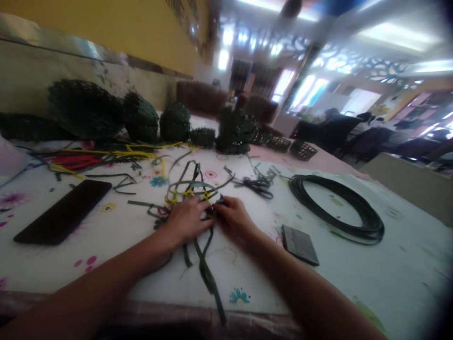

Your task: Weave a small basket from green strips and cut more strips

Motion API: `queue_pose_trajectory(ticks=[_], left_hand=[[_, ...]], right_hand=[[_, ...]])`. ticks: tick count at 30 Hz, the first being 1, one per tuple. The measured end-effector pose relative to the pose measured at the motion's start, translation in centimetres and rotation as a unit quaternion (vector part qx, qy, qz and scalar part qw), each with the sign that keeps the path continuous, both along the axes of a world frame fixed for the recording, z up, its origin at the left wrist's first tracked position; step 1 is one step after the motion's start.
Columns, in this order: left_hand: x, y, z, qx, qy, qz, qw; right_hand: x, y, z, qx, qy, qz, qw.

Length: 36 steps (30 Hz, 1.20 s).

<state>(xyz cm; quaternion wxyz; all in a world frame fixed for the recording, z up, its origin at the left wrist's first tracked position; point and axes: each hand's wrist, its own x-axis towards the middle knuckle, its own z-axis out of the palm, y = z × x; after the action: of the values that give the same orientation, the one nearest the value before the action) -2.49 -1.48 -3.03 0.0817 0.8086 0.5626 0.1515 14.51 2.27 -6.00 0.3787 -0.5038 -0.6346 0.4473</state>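
Both hands, left hand (pixel 186 218) and right hand (pixel 231 218), pinch green strips (pixel 207 264).

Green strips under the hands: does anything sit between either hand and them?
No. The left hand and right hand both rest directly on the green strips, fingers meeting at them. The scissors and dark wallet lie off to the side.

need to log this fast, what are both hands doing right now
Left hand: closed on the dark green strips.
Right hand: closed on the same strips, pinching them where the hands meet.
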Motion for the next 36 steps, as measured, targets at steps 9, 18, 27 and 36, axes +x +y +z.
queue_pose_trajectory(ticks=[9, 18, 27, 36], left_hand=[[-0.5, 0.3, -0.4, -0.004, -0.008, -0.017, 1.000], [-0.3, 0.3, -0.2, -0.005, 0.004, -0.017, 1.000], [0.3, 0.3, -0.3, -0.002, 0.028, -0.025, 0.999], [0.5, -0.3, -0.2, 0.015, 0.028, -0.033, 0.999]], right_hand=[[0.2, 0.3, 0.2, -0.034, 0.004, 0.012, 0.999], [0.5, 0.0, 1.4, -0.065, 0.013, 0.054, 0.996], [0.4, -0.8, 0.5, -0.044, 0.031, 0.015, 0.998], [0.2, -0.8, 0.5, -0.023, 0.053, 0.035, 0.998]])
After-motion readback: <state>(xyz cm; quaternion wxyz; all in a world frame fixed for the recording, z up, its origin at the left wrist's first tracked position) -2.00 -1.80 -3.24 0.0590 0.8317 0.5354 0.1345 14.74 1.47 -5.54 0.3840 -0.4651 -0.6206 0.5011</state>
